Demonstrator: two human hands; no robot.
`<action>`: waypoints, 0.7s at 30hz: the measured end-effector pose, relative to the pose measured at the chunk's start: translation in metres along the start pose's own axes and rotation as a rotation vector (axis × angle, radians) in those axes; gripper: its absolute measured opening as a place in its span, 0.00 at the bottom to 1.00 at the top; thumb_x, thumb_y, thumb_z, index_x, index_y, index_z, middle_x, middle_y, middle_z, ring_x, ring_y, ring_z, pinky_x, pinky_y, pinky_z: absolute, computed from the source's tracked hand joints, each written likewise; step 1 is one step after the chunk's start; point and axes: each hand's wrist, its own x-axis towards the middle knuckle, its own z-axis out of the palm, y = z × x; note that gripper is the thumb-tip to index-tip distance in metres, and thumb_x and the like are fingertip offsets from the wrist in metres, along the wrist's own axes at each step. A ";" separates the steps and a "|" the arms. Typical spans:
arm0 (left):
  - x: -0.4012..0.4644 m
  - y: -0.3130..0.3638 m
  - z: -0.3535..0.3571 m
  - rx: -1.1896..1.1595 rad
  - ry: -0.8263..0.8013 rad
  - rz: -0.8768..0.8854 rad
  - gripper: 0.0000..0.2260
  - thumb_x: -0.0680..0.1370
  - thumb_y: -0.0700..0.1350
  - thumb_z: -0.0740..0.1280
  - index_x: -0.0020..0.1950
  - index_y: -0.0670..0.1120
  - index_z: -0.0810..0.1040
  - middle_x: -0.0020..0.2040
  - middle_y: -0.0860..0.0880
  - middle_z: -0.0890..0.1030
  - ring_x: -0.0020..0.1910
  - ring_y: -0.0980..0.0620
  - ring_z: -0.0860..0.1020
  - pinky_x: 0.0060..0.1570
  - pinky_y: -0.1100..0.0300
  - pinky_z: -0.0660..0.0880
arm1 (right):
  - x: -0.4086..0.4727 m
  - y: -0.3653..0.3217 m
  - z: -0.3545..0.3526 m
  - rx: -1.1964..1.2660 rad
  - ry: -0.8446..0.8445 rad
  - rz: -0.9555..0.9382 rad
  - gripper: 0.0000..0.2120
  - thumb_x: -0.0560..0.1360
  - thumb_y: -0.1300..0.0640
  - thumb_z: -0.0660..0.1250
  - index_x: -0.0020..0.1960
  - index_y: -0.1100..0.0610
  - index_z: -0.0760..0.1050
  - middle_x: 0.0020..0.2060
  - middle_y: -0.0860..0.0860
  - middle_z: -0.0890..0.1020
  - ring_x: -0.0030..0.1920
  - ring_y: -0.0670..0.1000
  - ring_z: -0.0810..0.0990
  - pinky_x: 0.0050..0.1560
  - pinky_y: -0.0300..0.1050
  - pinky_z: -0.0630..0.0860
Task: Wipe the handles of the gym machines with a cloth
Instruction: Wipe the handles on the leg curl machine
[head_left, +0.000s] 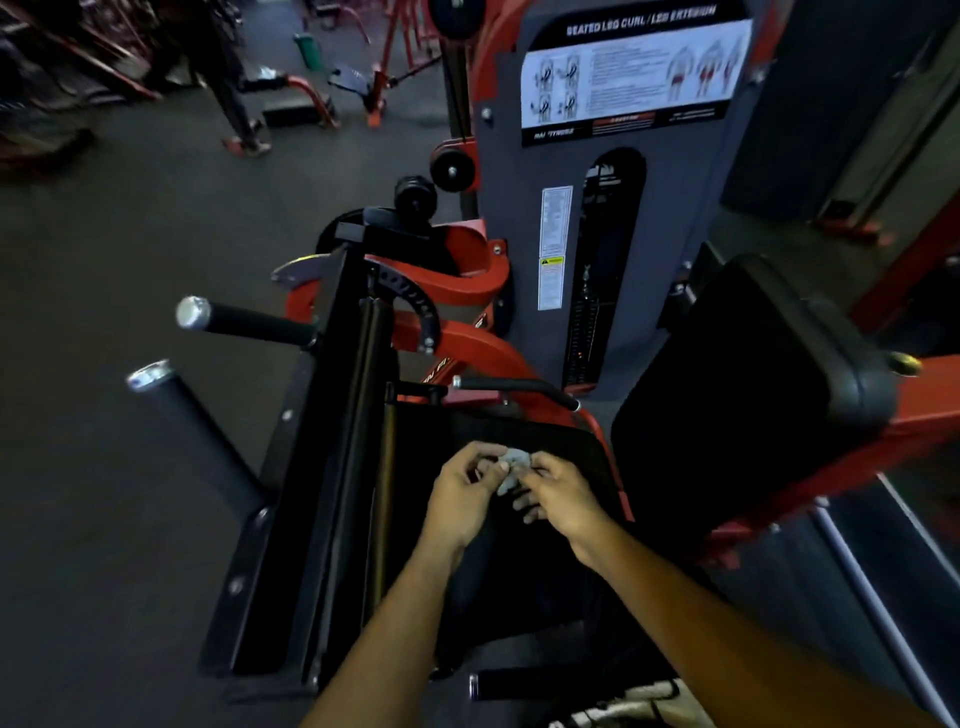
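Both hands are pinching a small grey cloth (511, 467) between them – the left hand (467, 493) and the right hand (558, 496) curling their fingers on it, above the black seat (545, 436). The cloth is crumpled, hanging a little downward, well apart from the handle (514, 387) beyond – that handle is lying left to right.

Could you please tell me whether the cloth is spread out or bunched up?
Bunched up: the small pale grey cloth is a crumpled wad pinched between left hand and right hand.

Placard (631, 78) on weight tower: "SEATED LEG CURL / LEG EXTENSION"; smaller print illegible
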 end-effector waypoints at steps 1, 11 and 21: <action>-0.012 -0.002 0.002 0.000 -0.010 -0.002 0.05 0.81 0.40 0.70 0.54 0.49 0.84 0.41 0.50 0.83 0.42 0.57 0.79 0.47 0.59 0.77 | -0.012 0.004 -0.002 -0.007 0.003 -0.006 0.07 0.83 0.58 0.64 0.51 0.55 0.80 0.40 0.51 0.84 0.35 0.49 0.80 0.32 0.43 0.75; -0.074 -0.027 0.039 0.052 -0.119 -0.103 0.13 0.77 0.35 0.72 0.56 0.51 0.82 0.45 0.53 0.85 0.44 0.58 0.82 0.47 0.61 0.79 | -0.069 0.040 -0.029 0.106 0.123 0.105 0.09 0.81 0.66 0.62 0.57 0.56 0.77 0.53 0.55 0.83 0.53 0.56 0.84 0.53 0.55 0.81; -0.133 -0.130 0.061 0.652 -0.197 -0.427 0.22 0.74 0.45 0.64 0.68 0.45 0.77 0.63 0.40 0.78 0.62 0.39 0.78 0.61 0.50 0.76 | -0.072 0.130 -0.133 -0.298 0.175 0.177 0.05 0.77 0.62 0.70 0.45 0.54 0.82 0.44 0.50 0.86 0.47 0.51 0.83 0.50 0.46 0.78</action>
